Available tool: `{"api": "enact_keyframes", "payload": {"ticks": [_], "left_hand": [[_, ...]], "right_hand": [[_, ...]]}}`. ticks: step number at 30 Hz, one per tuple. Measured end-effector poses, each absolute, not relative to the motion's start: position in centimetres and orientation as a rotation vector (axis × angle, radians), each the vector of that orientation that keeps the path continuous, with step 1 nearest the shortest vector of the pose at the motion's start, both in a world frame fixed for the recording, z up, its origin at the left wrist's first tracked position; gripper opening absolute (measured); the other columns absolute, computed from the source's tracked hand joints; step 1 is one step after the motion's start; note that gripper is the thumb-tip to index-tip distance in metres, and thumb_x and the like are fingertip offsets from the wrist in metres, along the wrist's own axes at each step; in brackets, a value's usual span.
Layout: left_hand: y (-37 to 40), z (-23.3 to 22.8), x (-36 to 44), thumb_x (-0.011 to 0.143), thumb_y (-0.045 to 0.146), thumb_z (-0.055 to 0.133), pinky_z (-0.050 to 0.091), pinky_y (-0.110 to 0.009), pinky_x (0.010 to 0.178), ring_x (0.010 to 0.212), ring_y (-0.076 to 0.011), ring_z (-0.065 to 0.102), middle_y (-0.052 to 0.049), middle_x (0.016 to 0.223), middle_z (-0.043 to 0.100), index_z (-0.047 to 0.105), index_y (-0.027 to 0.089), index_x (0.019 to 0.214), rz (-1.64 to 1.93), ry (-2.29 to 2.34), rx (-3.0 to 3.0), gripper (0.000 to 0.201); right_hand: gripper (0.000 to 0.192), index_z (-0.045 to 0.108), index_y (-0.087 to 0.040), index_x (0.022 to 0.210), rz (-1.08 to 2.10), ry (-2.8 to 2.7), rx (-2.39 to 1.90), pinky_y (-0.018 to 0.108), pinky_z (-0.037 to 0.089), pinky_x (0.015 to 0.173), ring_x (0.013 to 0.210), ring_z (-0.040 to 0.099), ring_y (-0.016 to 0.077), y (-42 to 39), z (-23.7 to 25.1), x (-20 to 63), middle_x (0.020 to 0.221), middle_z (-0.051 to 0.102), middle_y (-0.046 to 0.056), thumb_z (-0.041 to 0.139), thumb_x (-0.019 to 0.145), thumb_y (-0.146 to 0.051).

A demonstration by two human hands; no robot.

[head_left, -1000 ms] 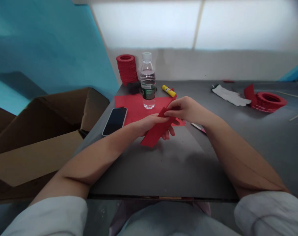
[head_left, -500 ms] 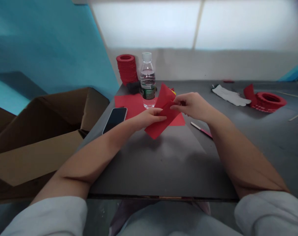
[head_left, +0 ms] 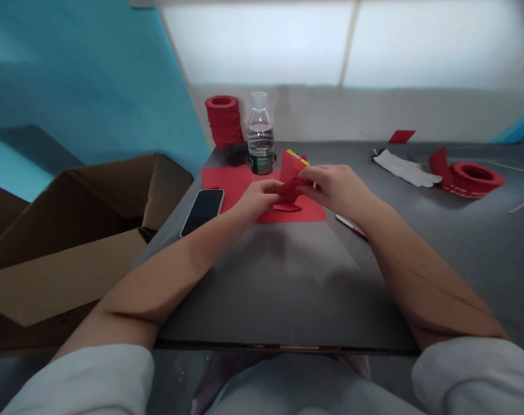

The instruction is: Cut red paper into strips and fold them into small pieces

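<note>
A folded piece of red paper [head_left: 291,166] is gripped between both hands above the table, its upper part standing up and its lower edge curling toward me. On its left side, my left hand [head_left: 260,197] is closed on the paper, with some fingertips hidden behind it. The fingers of my right hand [head_left: 331,183] pinch its right edge. Beneath the hands lies a larger red sheet [head_left: 227,178] on the grey table. A clear water bottle [head_left: 260,138] stands just behind the left hand. Something yellow [head_left: 297,157] shows behind the held paper.
Left of the sheet lies a phone [head_left: 203,212], and beyond it stands a ribbed red roll [head_left: 224,124]. A pink-and-white stick [head_left: 351,226] is near my right wrist. Farther right are a white glove [head_left: 406,168], a red ring-shaped roll [head_left: 475,178] and a red piece [head_left: 402,136]. An open cardboard box [head_left: 71,253] stands left.
The held paper has been bent from a slanted flat strip into a folded shape, its lower end drawn up. My left hand has closed in on it. The red piece by the wall shows more surface.
</note>
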State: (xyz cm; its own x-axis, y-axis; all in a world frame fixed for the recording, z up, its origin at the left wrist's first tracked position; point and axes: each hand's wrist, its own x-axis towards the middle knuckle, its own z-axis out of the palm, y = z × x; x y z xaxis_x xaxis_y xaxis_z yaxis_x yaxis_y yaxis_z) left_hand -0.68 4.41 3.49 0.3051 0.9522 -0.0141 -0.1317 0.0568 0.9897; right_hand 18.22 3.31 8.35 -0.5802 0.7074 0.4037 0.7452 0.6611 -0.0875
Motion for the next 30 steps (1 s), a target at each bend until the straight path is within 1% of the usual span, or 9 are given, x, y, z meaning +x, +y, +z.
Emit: {"api": "enact_keyframes", "payload": {"ticks": [4,9,12,15,17,19,25,28,30], "left_hand": [[4.6,3.8,-0.9,0.065,0.007,0.056,0.048,-0.037,0.09,0.085,-0.0181,0.066,-0.007,0.088,0.069,0.067,0.01,0.089,1.067,0.792,1.024,0.026],[4.8,3.4,-1.0,0.064,0.007,0.064,0.046,-0.033,0.094,0.092,-0.0171,0.064,-0.006,0.093,0.069,0.069,0.011,0.095,1.127,0.733,1.217,0.032],[4.8,2.5,-1.1,0.068,0.016,0.068,0.05,-0.03,0.082,0.08,-0.0139,0.064,-0.004,0.084,0.069,0.069,0.012,0.095,1.112,0.883,1.404,0.027],[4.3,1.3,-1.5,0.07,0.02,0.068,0.05,-0.024,0.07,0.069,-0.0111,0.062,-0.002,0.078,0.068,0.07,0.014,0.092,0.974,0.976,1.59,0.024],[3.6,0.5,-1.8,0.073,0.023,0.066,0.048,-0.021,0.063,0.064,-0.0104,0.06,-0.001,0.076,0.067,0.07,0.015,0.092,0.867,1.021,1.738,0.022],[2.8,-0.3,-1.9,0.076,0.026,0.063,0.046,-0.021,0.061,0.064,-0.0111,0.059,-0.001,0.076,0.067,0.069,0.016,0.094,0.792,1.044,1.871,0.021],[1.8,-1.0,-1.7,0.08,0.027,0.058,0.043,-0.021,0.065,0.068,-0.0127,0.059,-0.001,0.077,0.068,0.067,0.017,0.091,0.784,1.153,2.075,0.017],[1.5,-0.7,-1.6,0.081,0.028,0.058,0.041,-0.022,0.064,0.068,-0.013,0.059,-0.001,0.077,0.068,0.067,0.017,0.088,0.783,1.236,2.093,0.015],[1.3,-0.5,-1.6,0.082,0.027,0.058,0.04,-0.022,0.064,0.069,-0.0133,0.059,-0.002,0.078,0.068,0.067,0.017,0.089,0.778,1.277,2.104,0.015]], "right_hand": [[0.019,0.057,-0.02,0.101,-0.288,-2.48,-1.278,0.028,0.027,0.056,0.062,0.053,0.0176,3.6,7.9,18.3,0.077,0.065,0.005,0.048,0.085,-0.028],[0.021,0.057,-0.02,0.1,-0.086,-2.413,-1.219,0.026,0.032,0.059,0.06,0.054,0.0151,4.2,7.8,18.5,0.078,0.065,0.004,0.047,0.084,-0.027],[0.02,0.057,-0.02,0.096,0.149,-2.368,-1.191,0.024,0.035,0.058,0.056,0.052,0.0125,4.1,6.7,18.9,0.067,0.061,0.0,0.049,0.078,-0.02],[0.018,0.053,-0.021,0.09,0.546,-2.276,-1.188,0.023,0.039,0.055,0.051,0.051,0.0104,3.3,4.3,19.4,0.06,0.056,-0.004,0.049,0.073,-0.016],[0.016,0.05,-0.021,0.088,0.873,-2.159,-1.167,0.023,0.043,0.054,0.052,0.054,0.0108,2.4,2.3,19.7,0.059,0.055,-0.006,0.048,0.073,-0.017],[0.016,0.05,-0.022,0.089,1.026,-2.042,-1.19,0.024,0.046,0.054,0.054,0.057,0.0117,1.4,0.5,19.8,0.061,0.056,-0.005,0.048,0.073,-0.019],[0.02,0.052,-0.021,0.097,1.069,-1.821,-1.158,0.027,0.049,0.055,0.052,0.057,0.0117,0.3,-1.7,19.7,0.061,0.058,-0.004,0.051,0.081,-0.033],[0.033,0.054,-0.02,0.106,1.085,-1.81,-1.132,0.027,0.049,0.056,0.058,0.059,0.012,0.4,-1.7,19.7,0.073,0.062,0.0,0.054,0.081,-0.042],[0.036,0.057,-0.021,0.108,0.943,-1.866,-1.171,0.029,0.05,0.059,0.063,0.059,0.0128,0.6,-1.8,19.8,0.082,0.064,0.003,0.061,0.078,-0.041]]}}
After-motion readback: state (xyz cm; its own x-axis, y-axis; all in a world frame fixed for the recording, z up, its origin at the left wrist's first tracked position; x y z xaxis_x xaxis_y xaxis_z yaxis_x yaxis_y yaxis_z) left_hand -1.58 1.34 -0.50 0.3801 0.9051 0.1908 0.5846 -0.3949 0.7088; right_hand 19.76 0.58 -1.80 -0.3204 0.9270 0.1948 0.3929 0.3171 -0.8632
